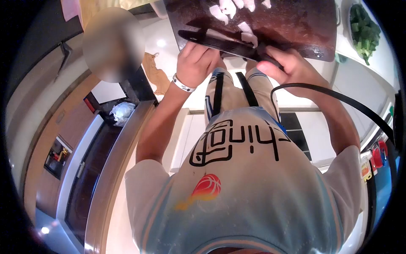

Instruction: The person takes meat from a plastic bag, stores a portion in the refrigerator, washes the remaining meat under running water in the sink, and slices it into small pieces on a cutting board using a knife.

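Note:
A dark cutting board [292,25] lies at the top, with white pieces of food [227,8] on it. My right hand [294,70] is wrapped round the handle of a dark knife [220,43], whose blade points left across the board's near edge. At the blade's left part, my left hand [196,65] has its fingers curled together, wearing a white wristband. The blade and the curl of the fingers hide what they hold, if anything. Just beyond the blade lie more white pieces [245,28], close to its edge.
Green leafy vegetables [364,34] fill a white container at the upper right. A black cable [338,96] curves from beside my right wrist to the right edge. At the left are a plastic bag [122,112] and a blurred round patch.

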The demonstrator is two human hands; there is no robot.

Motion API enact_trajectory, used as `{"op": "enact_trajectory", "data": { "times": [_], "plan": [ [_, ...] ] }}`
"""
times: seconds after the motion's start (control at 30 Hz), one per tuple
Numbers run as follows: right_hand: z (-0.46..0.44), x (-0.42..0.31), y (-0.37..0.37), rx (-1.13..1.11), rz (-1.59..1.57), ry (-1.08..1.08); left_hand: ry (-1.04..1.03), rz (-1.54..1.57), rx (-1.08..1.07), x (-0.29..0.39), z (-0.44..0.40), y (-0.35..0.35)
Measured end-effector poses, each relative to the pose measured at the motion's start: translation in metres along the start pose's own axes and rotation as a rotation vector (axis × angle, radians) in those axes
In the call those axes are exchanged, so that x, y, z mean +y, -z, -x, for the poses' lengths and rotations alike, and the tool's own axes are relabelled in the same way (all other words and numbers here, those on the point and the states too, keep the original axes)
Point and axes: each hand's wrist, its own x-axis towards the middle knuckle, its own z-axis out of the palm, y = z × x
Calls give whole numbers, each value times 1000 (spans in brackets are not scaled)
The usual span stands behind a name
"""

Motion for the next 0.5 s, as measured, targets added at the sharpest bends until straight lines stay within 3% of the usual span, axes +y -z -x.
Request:
{"op": "enact_trajectory", "data": {
  "times": [0.13, 0.23, 0.37, 0.43, 0.47, 0.5],
  "plan": [
    [12, 1, 1, 24, 49, -36, -43, -15, 35, -3, -1, 0],
    [35, 7, 12, -118, 63, -204, -33, -6, 63, 0, -4, 1],
    [-15, -4, -20, 8, -41, -43, 4, 1, 29, -2, 3, 1],
    [-5, -7, -22, 31, 20, -101, 0, 10, 22, -4, 2, 2],
    [9, -12, -17, -30, 30, -279, -13, 19, 47, -4, 0, -1],
    [20, -5, -14, -4, 69, -233, -26, 27, 74, -5, -1, -3]
  ]
}}
